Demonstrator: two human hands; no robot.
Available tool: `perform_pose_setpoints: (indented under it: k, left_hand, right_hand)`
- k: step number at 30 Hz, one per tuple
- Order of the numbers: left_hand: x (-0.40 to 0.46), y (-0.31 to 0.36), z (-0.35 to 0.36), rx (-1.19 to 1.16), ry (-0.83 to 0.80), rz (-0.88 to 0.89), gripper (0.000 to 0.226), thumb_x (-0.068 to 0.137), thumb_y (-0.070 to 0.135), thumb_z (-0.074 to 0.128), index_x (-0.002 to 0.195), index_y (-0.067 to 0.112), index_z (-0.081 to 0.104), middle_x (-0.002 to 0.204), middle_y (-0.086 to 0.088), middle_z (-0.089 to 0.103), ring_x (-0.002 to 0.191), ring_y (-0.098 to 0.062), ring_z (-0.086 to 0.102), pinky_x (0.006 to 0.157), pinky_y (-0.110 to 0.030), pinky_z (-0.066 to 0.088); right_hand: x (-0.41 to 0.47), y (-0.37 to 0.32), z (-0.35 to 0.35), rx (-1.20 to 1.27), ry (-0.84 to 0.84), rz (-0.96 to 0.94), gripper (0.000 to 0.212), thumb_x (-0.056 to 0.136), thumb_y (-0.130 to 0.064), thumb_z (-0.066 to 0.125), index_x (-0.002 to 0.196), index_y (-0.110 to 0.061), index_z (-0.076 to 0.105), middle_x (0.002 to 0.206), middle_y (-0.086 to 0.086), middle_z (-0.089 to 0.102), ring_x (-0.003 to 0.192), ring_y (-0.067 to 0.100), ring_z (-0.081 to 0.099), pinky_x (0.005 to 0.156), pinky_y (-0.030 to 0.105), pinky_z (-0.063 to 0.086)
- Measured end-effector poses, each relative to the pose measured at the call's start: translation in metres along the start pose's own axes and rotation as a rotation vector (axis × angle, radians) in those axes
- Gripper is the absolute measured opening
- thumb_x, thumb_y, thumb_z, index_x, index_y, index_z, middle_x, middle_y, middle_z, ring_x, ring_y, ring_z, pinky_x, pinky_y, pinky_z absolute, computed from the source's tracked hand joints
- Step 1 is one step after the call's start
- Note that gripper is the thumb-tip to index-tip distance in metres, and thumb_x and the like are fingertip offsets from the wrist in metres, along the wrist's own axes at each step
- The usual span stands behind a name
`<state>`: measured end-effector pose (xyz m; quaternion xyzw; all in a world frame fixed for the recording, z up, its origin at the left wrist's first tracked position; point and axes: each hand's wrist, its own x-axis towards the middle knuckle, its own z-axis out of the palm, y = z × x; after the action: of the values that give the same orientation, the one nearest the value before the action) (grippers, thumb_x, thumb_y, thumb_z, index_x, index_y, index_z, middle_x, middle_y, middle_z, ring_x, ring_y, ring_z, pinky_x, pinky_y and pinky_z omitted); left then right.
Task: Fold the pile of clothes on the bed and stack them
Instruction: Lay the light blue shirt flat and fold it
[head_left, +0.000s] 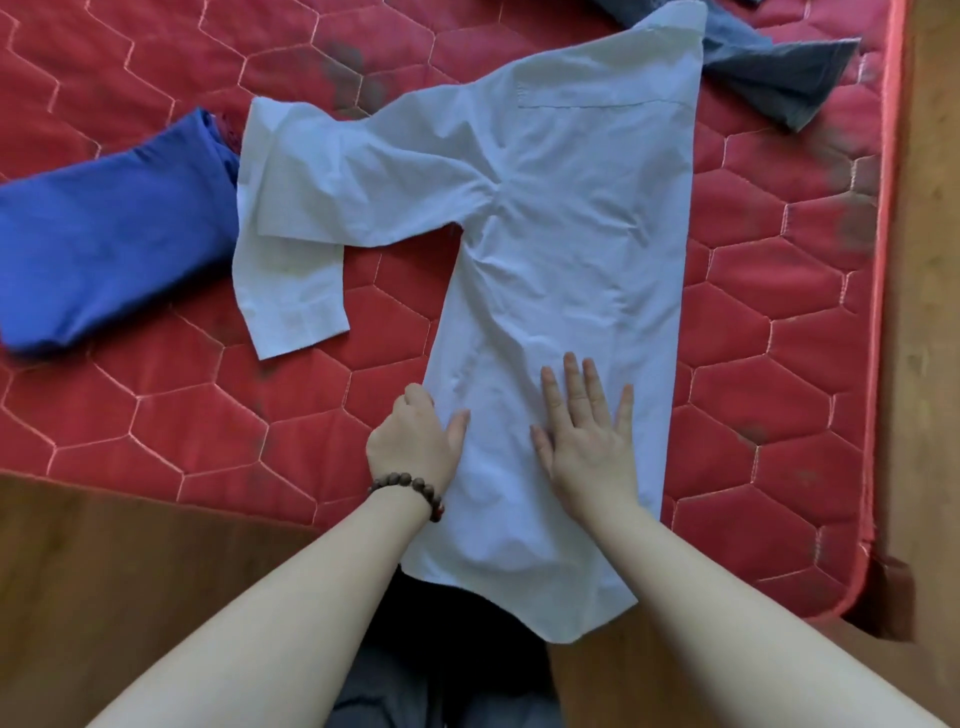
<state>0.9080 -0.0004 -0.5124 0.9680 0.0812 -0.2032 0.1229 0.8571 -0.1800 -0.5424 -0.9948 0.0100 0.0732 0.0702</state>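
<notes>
My right hand (587, 447) lies flat on the lower part of the white shirt (550, 270), fingers straight and spread, palm down; it holds nothing and only presses the cloth so the shirt stays put and smooth on the bed (208, 431). My left hand (415, 436), the one with the bead bracelet (410, 491) on its wrist, sits at the shirt's left edge, thumb lying on top of the cloth and the fingers curled at the edge; I cannot tell whether they reach under it, so whether it pinches the edge is unclear. I judge this hand is placed there to square that long side or to start folding it over.

The shirt lies lengthwise away from me, hem hanging just over the near edge of the bed. Its right side runs in one straight line, which I take to be a fold already made. The left sleeve (296, 234) is spread out to the side, bent down at the elbow, not yet folded in.

Further left lies a blue garment (104, 244), touching the sleeve's end. At the far right, a grey garment (779, 78) lies partly under the shirt's collar end, unfolded
</notes>
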Motion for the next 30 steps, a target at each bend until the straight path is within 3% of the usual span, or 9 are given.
perform_pose_setpoints:
  k: [3,6,11,14,19,22,25,28,30]
  left_hand:
    - [-0.022,-0.015,0.001,0.025,-0.076,-0.003,0.038,0.094,0.05,0.05,0.099,0.013,0.05,0.097,-0.004,0.058,0.088,-0.028,0.061,0.064,-0.032,0.037]
    - [-0.036,-0.034,0.002,0.01,-0.072,0.054,0.028,0.096,0.041,0.049,0.084,0.016,0.043,0.08,0.0,0.05,0.079,-0.027,0.058,0.061,-0.031,0.032]
    - [-0.042,-0.058,-0.004,-0.231,0.001,0.115,0.028,0.1,0.029,0.046,0.079,0.009,0.043,0.061,-0.007,0.048,0.058,-0.032,0.047,0.053,-0.035,0.03]
    - [-0.044,-0.071,-0.004,-0.227,-0.031,0.084,0.032,0.102,0.03,0.039,0.086,0.004,0.05,0.07,-0.015,0.057,0.065,-0.036,0.053,0.055,-0.037,0.036]
    - [-0.051,-0.085,0.003,-0.132,-0.116,0.129,0.031,0.098,0.039,0.046,0.085,0.011,0.046,0.067,-0.006,0.055,0.059,-0.027,0.052,0.052,-0.035,0.036]
    - [-0.058,-0.086,0.002,-0.212,-0.081,0.111,0.03,0.1,0.032,0.044,0.082,0.008,0.042,0.063,-0.008,0.051,0.054,-0.027,0.043,0.051,-0.034,0.028]
    - [-0.062,-0.084,0.001,-0.336,-0.089,0.036,0.03,0.101,0.03,0.044,0.083,0.006,0.045,0.064,-0.008,0.051,0.056,-0.027,0.046,0.051,-0.035,0.032]
    - [-0.065,-0.083,0.0,-0.396,-0.225,0.007,0.031,0.096,0.034,0.053,0.087,0.005,0.052,0.074,-0.007,0.057,0.067,-0.025,0.054,0.06,-0.034,0.043]
    - [-0.069,-0.082,-0.001,-0.421,-0.284,0.045,0.028,0.092,0.03,0.059,0.085,0.003,0.055,0.078,-0.009,0.059,0.07,-0.021,0.053,0.058,-0.021,0.04]
  right_hand:
    - [-0.018,-0.004,0.002,-0.019,0.004,-0.015,0.064,0.093,-0.04,0.034,0.152,-0.015,0.027,0.159,0.01,0.019,0.148,0.025,0.013,0.114,0.061,0.005]
    - [-0.03,-0.017,0.008,-0.041,-0.007,-0.069,0.063,0.095,-0.038,0.033,0.152,-0.014,0.023,0.16,0.008,0.016,0.148,0.024,0.011,0.115,0.061,0.005]
    - [-0.046,-0.043,0.024,-0.033,-0.046,-0.057,0.062,0.096,-0.04,0.031,0.151,-0.012,0.024,0.16,0.009,0.017,0.148,0.023,0.009,0.115,0.06,0.003]
    - [-0.055,-0.051,0.03,-0.055,-0.082,0.023,0.062,0.098,-0.041,0.028,0.153,-0.015,0.021,0.162,0.006,0.01,0.149,0.022,0.003,0.116,0.059,0.001]
    - [-0.059,-0.057,0.031,-0.057,-0.116,0.052,0.061,0.098,-0.048,0.021,0.153,-0.023,0.012,0.162,0.003,0.002,0.149,0.02,-0.006,0.116,0.056,-0.01]
    - [-0.063,-0.054,0.028,-0.051,-0.137,0.099,0.061,0.098,-0.051,0.018,0.153,-0.026,0.011,0.162,0.004,0.005,0.149,0.019,-0.004,0.116,0.055,-0.009]
    - [-0.071,-0.042,0.023,-0.083,-0.203,0.256,0.064,0.094,-0.055,0.003,0.152,-0.03,-0.003,0.16,0.001,-0.011,0.147,0.016,-0.015,0.113,0.056,-0.015]
    - [-0.081,-0.043,0.019,-0.055,-0.13,0.285,0.071,0.094,-0.057,0.011,0.154,-0.019,0.009,0.161,0.007,0.0,0.149,0.02,-0.006,0.115,0.056,-0.009]
    - [-0.091,-0.055,0.013,0.062,-0.069,0.164,0.08,0.094,-0.063,0.019,0.152,-0.008,0.021,0.16,0.013,0.011,0.149,0.025,0.004,0.117,0.052,-0.005]
